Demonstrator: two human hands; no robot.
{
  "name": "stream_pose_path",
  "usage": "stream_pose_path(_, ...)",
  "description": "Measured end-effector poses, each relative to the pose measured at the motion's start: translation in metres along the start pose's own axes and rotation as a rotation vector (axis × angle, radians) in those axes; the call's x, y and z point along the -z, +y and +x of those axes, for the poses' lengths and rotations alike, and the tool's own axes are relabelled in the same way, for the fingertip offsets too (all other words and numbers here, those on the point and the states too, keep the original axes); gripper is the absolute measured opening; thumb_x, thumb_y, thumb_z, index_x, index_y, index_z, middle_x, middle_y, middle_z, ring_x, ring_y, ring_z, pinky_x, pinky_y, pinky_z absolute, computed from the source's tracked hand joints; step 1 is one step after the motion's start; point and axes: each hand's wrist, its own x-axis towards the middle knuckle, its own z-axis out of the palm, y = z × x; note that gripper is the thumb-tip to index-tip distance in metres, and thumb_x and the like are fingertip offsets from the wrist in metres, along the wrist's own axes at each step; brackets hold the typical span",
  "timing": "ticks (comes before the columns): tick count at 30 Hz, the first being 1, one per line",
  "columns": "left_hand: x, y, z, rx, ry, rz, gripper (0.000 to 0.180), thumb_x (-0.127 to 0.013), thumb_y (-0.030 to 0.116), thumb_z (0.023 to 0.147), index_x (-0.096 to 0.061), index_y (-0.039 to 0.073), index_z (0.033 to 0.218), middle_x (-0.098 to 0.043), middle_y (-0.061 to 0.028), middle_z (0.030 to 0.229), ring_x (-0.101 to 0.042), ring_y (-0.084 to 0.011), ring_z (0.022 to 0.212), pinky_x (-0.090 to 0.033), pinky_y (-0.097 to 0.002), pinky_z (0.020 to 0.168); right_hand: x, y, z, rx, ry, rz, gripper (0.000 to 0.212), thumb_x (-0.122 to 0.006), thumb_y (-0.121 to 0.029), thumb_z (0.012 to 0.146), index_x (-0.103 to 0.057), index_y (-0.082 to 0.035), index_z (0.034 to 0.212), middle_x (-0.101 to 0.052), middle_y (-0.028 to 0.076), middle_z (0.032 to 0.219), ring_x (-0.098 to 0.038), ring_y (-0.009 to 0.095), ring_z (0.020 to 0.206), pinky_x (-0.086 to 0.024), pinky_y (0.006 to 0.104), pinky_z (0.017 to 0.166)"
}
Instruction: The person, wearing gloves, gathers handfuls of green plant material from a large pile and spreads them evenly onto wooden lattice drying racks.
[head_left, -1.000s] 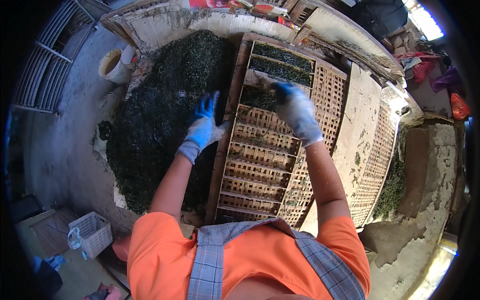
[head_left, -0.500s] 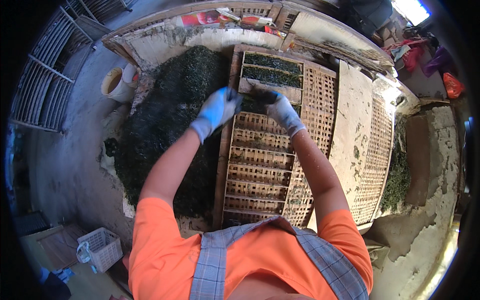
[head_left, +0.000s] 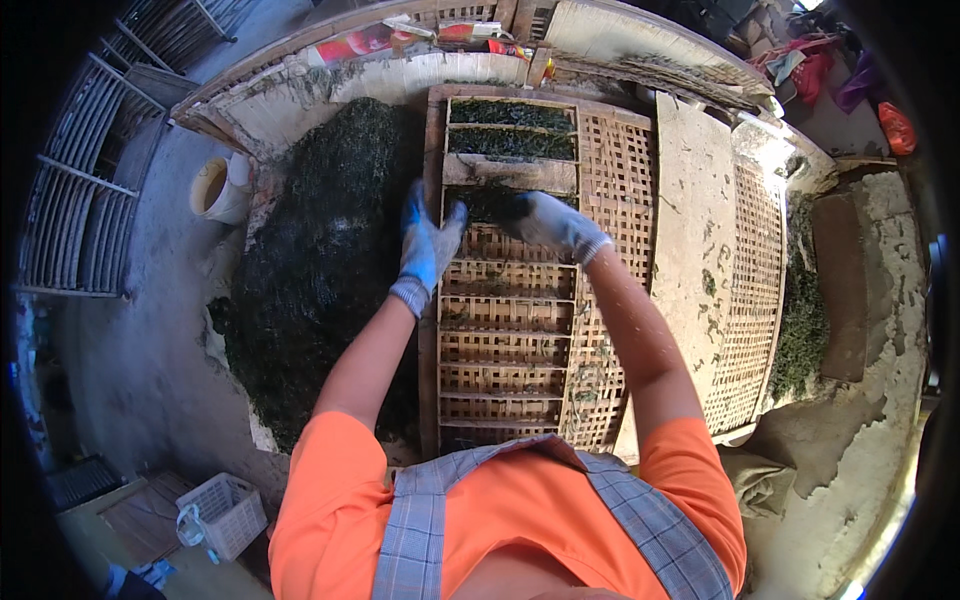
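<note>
My left hand, in a blue and white glove, is at the left edge of a slatted wooden frame. Its thumb and fingers are apart, with nothing between them. My right hand, gloved in white with dark fingers, reaches into the frame's third filled slot. Dark green seaweed-like strands lie there, and the fingertips merge with them, so their grip is hidden. Two slots farther away hold the same dark strands. A pale wooden slat lies between those slots and my hands.
Left of the frame spreads a big dark green heap. Woven lattice panels and a pale board are to the right. A white bucket, a grey crate and stacked racks stand at the left.
My hands, close together over the frame before, have moved apart. The left has opened at the frame's left edge; the right is lower, at the strands in the slot. The whole view has shifted slightly.
</note>
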Motion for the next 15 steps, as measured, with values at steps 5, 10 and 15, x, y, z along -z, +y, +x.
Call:
stream_pose_path(5, 0.037, -0.019, -0.055, -0.022, -0.531, 0.688, 0.089, -0.056, 0.053, 0.091, -0.011, 0.009, 0.154, -0.051, -0.0257, 0.133, -0.059, -0.0369, 0.112, -0.048, -0.0439, 0.095, -0.076, 0.075, 0.140, 0.471, 0.367, 0.686, 0.037, -0.055, 0.006, 0.081, -0.067, -0.008, 0.113, -0.073, 0.006, 0.104, -0.067, 0.018, 0.094, -0.051, 0.0288, 0.088)
stream_pose_path(10, 0.110, -0.063, -0.079, 0.102, -0.540, -0.002, 0.036, -0.053, 0.040, 0.097, -0.064, 0.011, 0.114, -0.069, -0.0089, 0.083, -0.061, -0.0164, 0.067, -0.049, -0.0310, 0.059, -0.093, 0.071, 0.156, 0.389, 0.495, 0.573, 0.032, -0.058, 0.003, 0.081, -0.069, -0.006, 0.109, -0.073, 0.010, 0.104, -0.068, 0.020, 0.096, -0.051, 0.0309, 0.085)
stream_pose_path(15, 0.238, -0.071, -0.075, 0.412, 0.027, -0.579, 0.018, -0.056, 0.023, 0.095, -0.069, 0.012, 0.103, -0.065, 0.0032, 0.076, -0.041, -0.0035, 0.053, -0.032, -0.0190, 0.047, -0.088, 0.074, 0.160, 0.361, 0.477, 0.579, 0.033, -0.056, 0.006, 0.082, -0.069, -0.005, 0.110, -0.073, 0.009, 0.104, -0.068, 0.019, 0.096, -0.051, 0.0301, 0.086)
